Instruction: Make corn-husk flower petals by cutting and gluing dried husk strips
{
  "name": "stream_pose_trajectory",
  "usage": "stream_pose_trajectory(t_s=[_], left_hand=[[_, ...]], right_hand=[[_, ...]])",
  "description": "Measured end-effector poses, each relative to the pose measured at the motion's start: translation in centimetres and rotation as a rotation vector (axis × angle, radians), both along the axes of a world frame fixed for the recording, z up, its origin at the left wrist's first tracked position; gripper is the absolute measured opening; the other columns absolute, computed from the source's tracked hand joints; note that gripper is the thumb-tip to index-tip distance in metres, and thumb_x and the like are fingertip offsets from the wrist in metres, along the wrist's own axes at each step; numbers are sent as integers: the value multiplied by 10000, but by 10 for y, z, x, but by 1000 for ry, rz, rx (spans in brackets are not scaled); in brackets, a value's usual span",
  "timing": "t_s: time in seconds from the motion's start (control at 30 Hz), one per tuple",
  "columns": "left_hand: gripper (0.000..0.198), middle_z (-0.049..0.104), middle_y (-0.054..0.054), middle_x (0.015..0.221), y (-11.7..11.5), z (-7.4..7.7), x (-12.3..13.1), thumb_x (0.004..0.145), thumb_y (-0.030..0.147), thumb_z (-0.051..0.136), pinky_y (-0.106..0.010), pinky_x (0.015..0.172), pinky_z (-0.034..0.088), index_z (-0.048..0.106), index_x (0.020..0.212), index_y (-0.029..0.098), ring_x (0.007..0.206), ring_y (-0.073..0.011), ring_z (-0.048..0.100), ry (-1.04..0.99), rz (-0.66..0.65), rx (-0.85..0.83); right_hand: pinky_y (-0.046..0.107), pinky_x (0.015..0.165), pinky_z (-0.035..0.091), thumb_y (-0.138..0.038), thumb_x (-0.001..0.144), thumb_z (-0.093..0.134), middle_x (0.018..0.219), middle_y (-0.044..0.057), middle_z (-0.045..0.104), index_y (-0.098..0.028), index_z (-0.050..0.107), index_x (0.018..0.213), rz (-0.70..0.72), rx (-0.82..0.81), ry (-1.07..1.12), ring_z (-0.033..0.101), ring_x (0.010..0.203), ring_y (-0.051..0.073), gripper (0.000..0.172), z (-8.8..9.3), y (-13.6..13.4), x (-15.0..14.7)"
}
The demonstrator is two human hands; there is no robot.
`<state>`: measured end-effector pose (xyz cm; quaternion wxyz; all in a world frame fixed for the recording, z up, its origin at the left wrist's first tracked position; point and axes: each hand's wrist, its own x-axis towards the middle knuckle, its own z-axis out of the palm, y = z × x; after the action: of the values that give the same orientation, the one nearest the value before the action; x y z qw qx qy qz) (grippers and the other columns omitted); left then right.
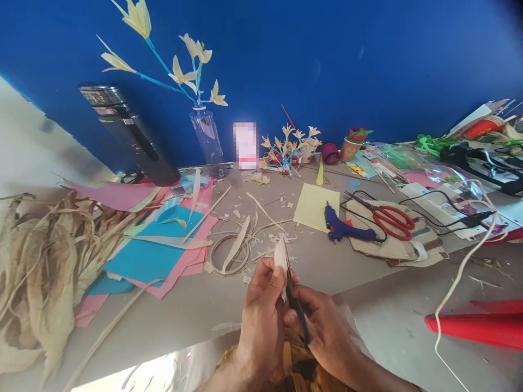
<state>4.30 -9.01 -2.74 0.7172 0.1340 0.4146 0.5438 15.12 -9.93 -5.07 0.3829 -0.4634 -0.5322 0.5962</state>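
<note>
My left hand (265,296) pinches a pale strip of dried husk (280,255), its tip pointing up and away from me. In my right hand (321,321) is a pair of black-handled scissors (297,307), the fingers wrapped round the handles. The blades run along the right edge of the husk, close against it. Whether they are cutting into it I cannot tell. Both hands are near each other above the table's front edge. Just beyond them lie husk scraps and a ring of tape or wire (229,253).
Dried husks (49,272) heap at the left beside blue paper (151,250) and pink paper. A bottle (208,141) with husk flowers stands by the wall. Right of my hands lie a blue glue gun (347,226), red-handled scissors (394,220) and a power strip (437,209) with cables.
</note>
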Motion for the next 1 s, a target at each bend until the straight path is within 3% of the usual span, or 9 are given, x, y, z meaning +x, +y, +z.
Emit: stream_pose_trajectory(t_s=[0.33,0.67,0.83,1.0], left_hand=[[308,559,13,763,-1,-2,-2,836,432,693,-147,406,345,491,810,201,508,-57,395,5,-24,26],[347,576,-7,765,0,-5,-6,770,421,763,-180,481,408,517,843,188,585,-90,496,-43,-12,1],[365,564,-5,744,0,-5,-10,754,430,774,-168,408,303,506,839,198,567,-100,495,-68,-37,-15],[334,592,-16,768,-1,-2,-13,766,421,761,-194,495,421,518,802,195,643,-125,552,-37,-36,-13]], right_hand=[[229,532,338,-762,766,560,635,-20,376,-197,441,632,4,47,-51,335,623,135,593,1,-1,2],[224,513,288,-801,756,540,630,-29,328,-202,421,635,16,26,-42,283,604,125,622,1,-1,-1],[225,506,270,-777,761,565,632,-31,326,-196,451,651,21,25,-38,283,603,122,602,-6,-5,1],[225,484,245,-783,764,553,612,-34,338,-194,444,637,42,7,-58,288,577,112,612,-4,-5,3]])
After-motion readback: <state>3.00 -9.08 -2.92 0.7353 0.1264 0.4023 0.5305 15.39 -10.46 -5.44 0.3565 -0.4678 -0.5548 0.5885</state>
